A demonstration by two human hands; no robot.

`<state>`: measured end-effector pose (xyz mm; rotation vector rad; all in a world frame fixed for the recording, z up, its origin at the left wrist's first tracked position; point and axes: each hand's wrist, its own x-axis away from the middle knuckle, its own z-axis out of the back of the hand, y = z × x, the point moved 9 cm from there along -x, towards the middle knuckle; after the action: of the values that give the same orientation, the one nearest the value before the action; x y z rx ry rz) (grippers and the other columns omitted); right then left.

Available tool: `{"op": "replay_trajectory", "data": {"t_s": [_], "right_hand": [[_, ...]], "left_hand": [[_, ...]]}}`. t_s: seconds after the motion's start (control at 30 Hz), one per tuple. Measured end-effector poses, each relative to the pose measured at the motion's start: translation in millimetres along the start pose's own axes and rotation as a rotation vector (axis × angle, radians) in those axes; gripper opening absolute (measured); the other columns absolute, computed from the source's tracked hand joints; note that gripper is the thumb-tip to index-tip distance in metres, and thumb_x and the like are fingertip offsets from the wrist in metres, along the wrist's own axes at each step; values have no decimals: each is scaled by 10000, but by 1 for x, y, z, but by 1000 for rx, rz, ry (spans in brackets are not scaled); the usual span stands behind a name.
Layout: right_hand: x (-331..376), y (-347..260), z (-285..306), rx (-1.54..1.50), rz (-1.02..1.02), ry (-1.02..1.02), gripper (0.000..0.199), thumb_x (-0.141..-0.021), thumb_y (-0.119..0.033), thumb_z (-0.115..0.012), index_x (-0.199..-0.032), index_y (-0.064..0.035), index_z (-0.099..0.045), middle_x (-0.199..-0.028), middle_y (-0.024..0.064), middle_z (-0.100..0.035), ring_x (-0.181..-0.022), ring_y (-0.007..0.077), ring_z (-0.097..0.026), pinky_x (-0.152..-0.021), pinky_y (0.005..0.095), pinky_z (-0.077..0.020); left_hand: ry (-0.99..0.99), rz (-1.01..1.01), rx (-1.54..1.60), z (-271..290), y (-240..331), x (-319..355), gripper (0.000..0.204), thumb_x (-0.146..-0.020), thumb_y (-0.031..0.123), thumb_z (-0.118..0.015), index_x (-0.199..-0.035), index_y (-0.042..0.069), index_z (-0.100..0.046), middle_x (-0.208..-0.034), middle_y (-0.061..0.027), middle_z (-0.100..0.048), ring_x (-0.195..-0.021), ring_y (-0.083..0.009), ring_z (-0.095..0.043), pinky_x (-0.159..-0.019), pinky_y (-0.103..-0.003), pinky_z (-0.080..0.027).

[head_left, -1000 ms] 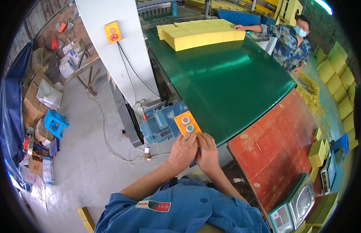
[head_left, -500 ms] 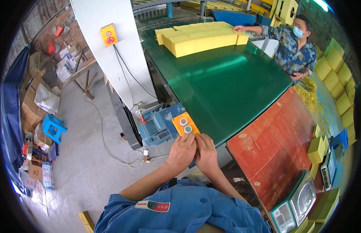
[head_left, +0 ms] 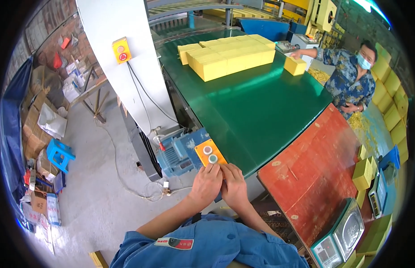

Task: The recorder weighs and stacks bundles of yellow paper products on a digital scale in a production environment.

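Observation:
Both my hands are together at the near edge of a yellow push-button box (head_left: pixel 200 154) with two round buttons, one reddish and one green. My left hand (head_left: pixel 206 183) has its fingers curled over that edge, just below the green button. Beside it, touching, my right hand (head_left: pixel 234 184) is closed on the box's right corner. Beyond the box stretches a green conveyor belt (head_left: pixel 261 107). A stack of yellow blocks (head_left: pixel 229 61) sits on its far part. Right of the stack, a co-worker's hand (head_left: pixel 297 54) rests on a single yellow block (head_left: pixel 296 67).
A blue motor (head_left: pixel 174 156) and white pillar (head_left: pixel 122 27) with another button box (head_left: pixel 122 50) stand left of the belt. At right are a red board (head_left: pixel 305 165), scales (head_left: pixel 339 234) and yellow blocks (head_left: pixel 362 174). A cable (head_left: pixel 120 172) crosses the floor near a blue stool (head_left: pixel 60 154).
The co-worker has drawn one yellow block away from the stack, toward the belt's right edge. My hands stay on the push-button box. The whole view has shifted slightly.

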<state>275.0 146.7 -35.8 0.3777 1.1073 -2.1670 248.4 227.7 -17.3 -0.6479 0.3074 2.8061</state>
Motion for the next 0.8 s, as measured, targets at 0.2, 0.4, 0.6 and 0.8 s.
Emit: {"op": "replay_trajectory", "data": {"t_s": [0.2, 0.4, 0.6, 0.8], "right_hand": [[1, 1, -2, 12, 7, 16, 430, -821, -33, -665, -1242, 35, -613, -1246, 206, -628, -1199, 411, -575, -1036, 470, -458], [2, -1, -1, 12, 17, 39, 426, -814, -25, -662, -1233, 35, -618, -1234, 211, -633, -1184, 413, -581, -1029, 471, -463], [-1, 0, -1, 9, 16, 26, 416, -820, -22, -657, -1230, 38, -622, -1230, 213, -636, -1177, 419, -583, -1031, 473, -464], [0, 0, -1, 11, 8, 23, 405, -833, -27, -651, -1232, 41, -624, -1228, 209, -639, -1181, 418, -583, -1030, 474, -465]], "left_hand": [[22, 1, 8, 0, -1, 2, 229, -795, 99, -590, -976, -25, -656, -1027, -131, -588, -952, -280, -575, -805, -379, -487], [20, -7, 3, -1, -2, 3, 251, -796, 104, -589, -998, -28, -657, -1058, -136, -595, -966, -281, -579, -822, -380, -494], [38, -3, 12, 3, -2, 1, 242, -803, 102, -588, -993, -33, -653, -1055, -143, -594, -961, -288, -582, -814, -386, -495], [2, 14, 16, -1, -2, 1, 233, -806, 100, -585, -987, -30, -651, -1026, -140, -584, -944, -287, -579, -822, -394, -496]]}}
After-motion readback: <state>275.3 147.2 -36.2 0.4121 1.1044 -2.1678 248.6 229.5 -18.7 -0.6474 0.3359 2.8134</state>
